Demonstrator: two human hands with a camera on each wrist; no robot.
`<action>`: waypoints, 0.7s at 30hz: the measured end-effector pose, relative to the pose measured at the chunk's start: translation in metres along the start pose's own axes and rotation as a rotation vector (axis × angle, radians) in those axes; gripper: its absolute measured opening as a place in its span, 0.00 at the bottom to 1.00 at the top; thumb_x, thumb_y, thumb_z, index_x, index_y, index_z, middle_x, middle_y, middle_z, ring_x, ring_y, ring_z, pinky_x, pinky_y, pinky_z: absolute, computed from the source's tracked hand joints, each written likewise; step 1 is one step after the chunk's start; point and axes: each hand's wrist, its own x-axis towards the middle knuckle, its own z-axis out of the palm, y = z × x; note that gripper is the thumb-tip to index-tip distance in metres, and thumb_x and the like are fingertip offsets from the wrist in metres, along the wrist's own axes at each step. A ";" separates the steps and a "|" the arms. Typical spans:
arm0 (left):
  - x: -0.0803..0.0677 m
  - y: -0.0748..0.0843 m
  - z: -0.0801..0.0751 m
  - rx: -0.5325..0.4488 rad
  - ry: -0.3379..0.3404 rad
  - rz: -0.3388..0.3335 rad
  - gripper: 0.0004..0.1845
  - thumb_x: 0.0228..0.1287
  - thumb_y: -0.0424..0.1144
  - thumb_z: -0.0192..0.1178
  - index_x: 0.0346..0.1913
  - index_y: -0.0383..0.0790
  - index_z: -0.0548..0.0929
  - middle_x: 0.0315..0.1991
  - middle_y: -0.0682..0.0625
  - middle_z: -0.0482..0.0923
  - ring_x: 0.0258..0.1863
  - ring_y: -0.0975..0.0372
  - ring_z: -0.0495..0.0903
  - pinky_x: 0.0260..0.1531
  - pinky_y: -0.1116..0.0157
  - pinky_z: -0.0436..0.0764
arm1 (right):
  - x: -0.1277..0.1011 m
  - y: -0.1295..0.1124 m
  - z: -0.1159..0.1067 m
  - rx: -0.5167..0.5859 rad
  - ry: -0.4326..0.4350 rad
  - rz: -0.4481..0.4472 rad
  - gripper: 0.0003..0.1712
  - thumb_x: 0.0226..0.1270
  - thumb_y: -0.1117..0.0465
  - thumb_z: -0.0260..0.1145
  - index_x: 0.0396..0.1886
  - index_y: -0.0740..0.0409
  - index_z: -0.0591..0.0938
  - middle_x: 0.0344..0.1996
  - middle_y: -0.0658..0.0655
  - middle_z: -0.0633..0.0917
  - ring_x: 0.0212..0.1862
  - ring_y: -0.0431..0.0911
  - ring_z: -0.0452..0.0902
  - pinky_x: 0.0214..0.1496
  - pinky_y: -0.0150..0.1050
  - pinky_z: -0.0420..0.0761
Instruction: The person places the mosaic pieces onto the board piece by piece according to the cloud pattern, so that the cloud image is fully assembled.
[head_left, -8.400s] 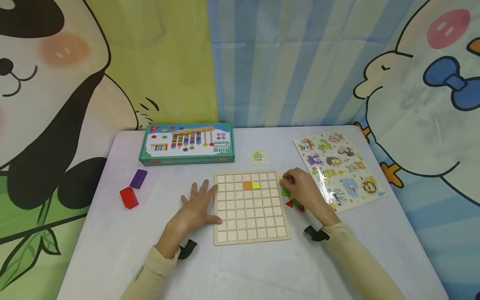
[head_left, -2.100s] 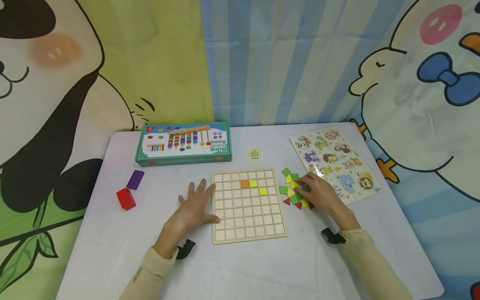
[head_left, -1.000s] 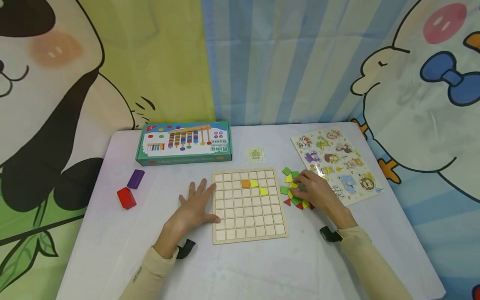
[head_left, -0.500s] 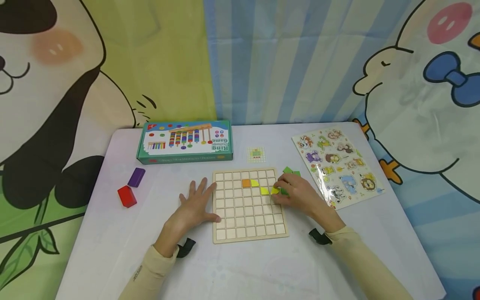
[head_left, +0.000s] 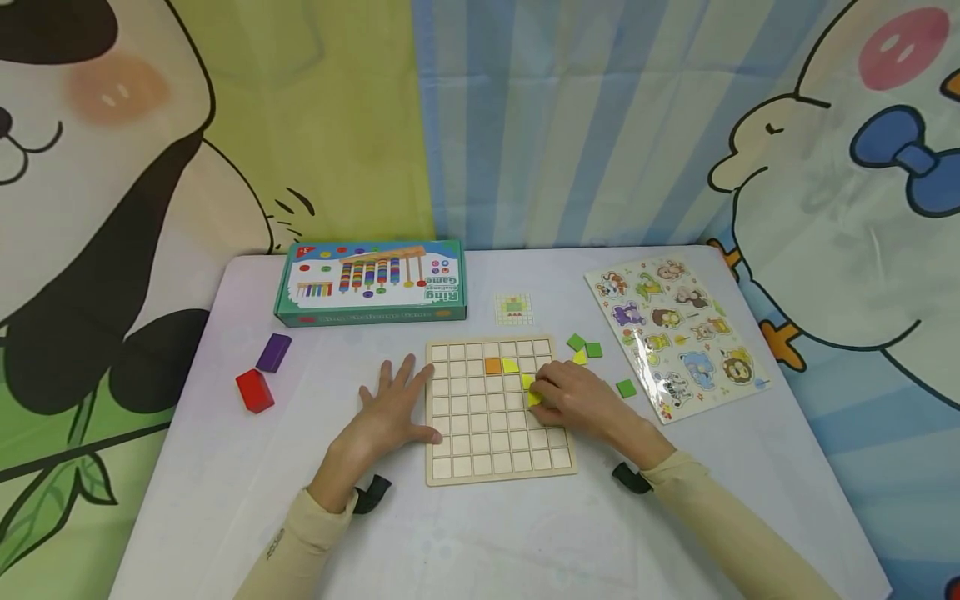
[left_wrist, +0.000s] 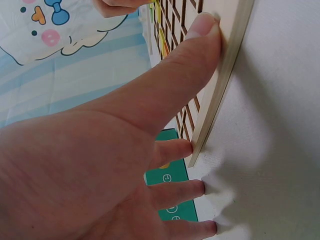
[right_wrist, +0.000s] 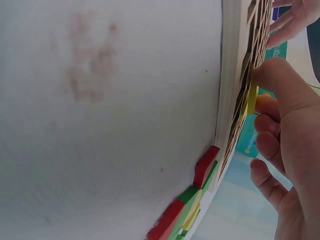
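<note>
A wooden grid board (head_left: 487, 477) lies on the table with one orange square tile (head_left: 492, 367) and two yellow tiles in its cells, the upper one (head_left: 510, 366) beside the orange. My right hand (head_left: 581, 404) is over the board's right side, pinching another yellow tile (right_wrist: 253, 100) between thumb and index finger, just below the lower yellow tile (head_left: 527, 382). My left hand (head_left: 390, 412) is spread at the board's left edge. Its thumb rests on the rim in the left wrist view, and the index fingertip touches the board's side.
Loose green tiles (head_left: 626, 388) and a yellow one lie right of the board; red ones (right_wrist: 206, 166) show in the right wrist view. A pattern card (head_left: 513, 309), a green game box (head_left: 371, 287), an animal sheet (head_left: 675, 333), a purple block (head_left: 274, 353) and a red block (head_left: 255, 392) surround it.
My right hand has moved left from the loose tiles to the board, carrying a yellow tile. Since the oldest frame, a second yellow tile has come onto the board. My left hand has stayed put.
</note>
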 end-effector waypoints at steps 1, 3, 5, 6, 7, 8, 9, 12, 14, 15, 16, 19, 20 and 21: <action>0.000 0.000 0.000 0.001 0.000 -0.001 0.61 0.46 0.52 0.80 0.81 0.44 0.55 0.83 0.36 0.38 0.79 0.32 0.31 0.63 0.20 0.41 | 0.000 0.000 0.001 -0.002 -0.003 0.003 0.14 0.59 0.53 0.77 0.40 0.56 0.88 0.38 0.51 0.83 0.38 0.43 0.77 0.40 0.37 0.80; 0.000 0.000 0.000 0.002 0.002 -0.002 0.61 0.46 0.52 0.80 0.81 0.44 0.55 0.83 0.36 0.38 0.79 0.32 0.31 0.63 0.20 0.41 | 0.000 -0.001 0.002 -0.005 -0.008 0.006 0.13 0.59 0.53 0.77 0.40 0.55 0.89 0.39 0.51 0.83 0.39 0.43 0.78 0.40 0.37 0.80; 0.000 0.000 0.000 0.003 0.002 -0.002 0.61 0.46 0.52 0.80 0.81 0.44 0.55 0.83 0.36 0.38 0.79 0.32 0.31 0.63 0.20 0.41 | 0.000 -0.002 0.003 -0.005 -0.010 0.011 0.13 0.60 0.54 0.76 0.41 0.55 0.89 0.39 0.51 0.84 0.39 0.43 0.78 0.41 0.37 0.80; 0.000 0.000 0.000 0.003 0.002 -0.002 0.61 0.46 0.52 0.80 0.81 0.44 0.55 0.83 0.36 0.38 0.79 0.32 0.31 0.63 0.20 0.41 | 0.000 -0.002 0.003 -0.002 -0.010 0.012 0.12 0.60 0.55 0.76 0.41 0.55 0.89 0.39 0.51 0.84 0.39 0.43 0.79 0.41 0.37 0.81; -0.001 0.000 0.000 0.004 0.003 -0.002 0.61 0.46 0.52 0.80 0.81 0.44 0.55 0.83 0.35 0.39 0.79 0.32 0.31 0.63 0.20 0.41 | 0.000 -0.002 0.004 0.000 -0.010 0.012 0.12 0.60 0.55 0.76 0.42 0.55 0.89 0.39 0.51 0.84 0.39 0.43 0.79 0.41 0.37 0.81; -0.001 0.001 0.000 0.004 0.003 -0.001 0.61 0.46 0.52 0.80 0.81 0.44 0.55 0.83 0.35 0.39 0.79 0.32 0.31 0.63 0.20 0.41 | 0.000 -0.002 0.004 0.001 -0.012 0.013 0.12 0.60 0.56 0.75 0.42 0.55 0.90 0.39 0.51 0.84 0.40 0.43 0.79 0.41 0.37 0.81; -0.001 0.001 0.000 0.005 0.004 -0.001 0.61 0.46 0.51 0.80 0.81 0.44 0.55 0.83 0.35 0.39 0.79 0.32 0.31 0.63 0.20 0.41 | -0.001 -0.002 0.004 0.002 -0.008 0.011 0.12 0.60 0.56 0.75 0.42 0.55 0.90 0.40 0.51 0.85 0.40 0.43 0.80 0.41 0.37 0.81; -0.001 0.001 0.000 0.004 0.005 0.000 0.61 0.46 0.51 0.80 0.81 0.44 0.55 0.83 0.35 0.39 0.79 0.32 0.31 0.63 0.20 0.41 | -0.002 -0.003 0.005 0.009 0.006 0.003 0.12 0.59 0.57 0.75 0.42 0.55 0.89 0.39 0.52 0.85 0.39 0.43 0.80 0.40 0.37 0.81; -0.001 0.001 0.000 0.001 0.006 -0.001 0.61 0.46 0.51 0.80 0.81 0.44 0.55 0.83 0.35 0.39 0.79 0.32 0.31 0.63 0.20 0.40 | -0.002 -0.002 0.006 0.013 0.018 -0.001 0.13 0.59 0.57 0.76 0.42 0.56 0.90 0.39 0.52 0.85 0.38 0.43 0.79 0.39 0.36 0.81; -0.001 0.001 0.000 -0.001 0.006 -0.001 0.61 0.46 0.51 0.80 0.81 0.44 0.55 0.83 0.35 0.39 0.79 0.32 0.31 0.63 0.20 0.40 | -0.003 -0.002 0.006 0.014 0.024 -0.002 0.13 0.59 0.57 0.76 0.42 0.56 0.89 0.39 0.52 0.85 0.38 0.43 0.79 0.39 0.36 0.81; -0.001 0.001 0.000 -0.002 0.005 -0.002 0.61 0.46 0.51 0.80 0.81 0.43 0.55 0.83 0.35 0.39 0.79 0.32 0.31 0.63 0.20 0.40 | -0.003 -0.002 0.007 0.015 0.027 -0.002 0.13 0.59 0.57 0.76 0.42 0.56 0.90 0.39 0.52 0.85 0.38 0.43 0.79 0.38 0.36 0.81; -0.001 0.001 0.000 -0.008 0.005 -0.003 0.61 0.46 0.51 0.80 0.81 0.44 0.56 0.83 0.36 0.39 0.79 0.32 0.31 0.63 0.20 0.40 | -0.003 -0.003 0.007 0.018 0.025 0.003 0.12 0.59 0.57 0.76 0.42 0.55 0.90 0.38 0.51 0.84 0.38 0.42 0.79 0.38 0.36 0.80; -0.001 0.001 0.000 -0.008 0.006 -0.003 0.61 0.46 0.51 0.81 0.81 0.44 0.56 0.83 0.36 0.39 0.79 0.32 0.31 0.63 0.20 0.40 | -0.003 -0.003 0.007 0.018 0.025 0.003 0.12 0.60 0.57 0.76 0.42 0.55 0.90 0.38 0.51 0.84 0.37 0.42 0.79 0.38 0.35 0.80; -0.001 0.001 0.000 -0.008 0.006 -0.003 0.61 0.46 0.51 0.80 0.81 0.44 0.56 0.83 0.36 0.39 0.79 0.32 0.31 0.63 0.20 0.40 | -0.004 -0.003 0.007 0.019 0.023 0.005 0.12 0.60 0.57 0.75 0.42 0.55 0.90 0.38 0.51 0.84 0.38 0.42 0.78 0.38 0.35 0.80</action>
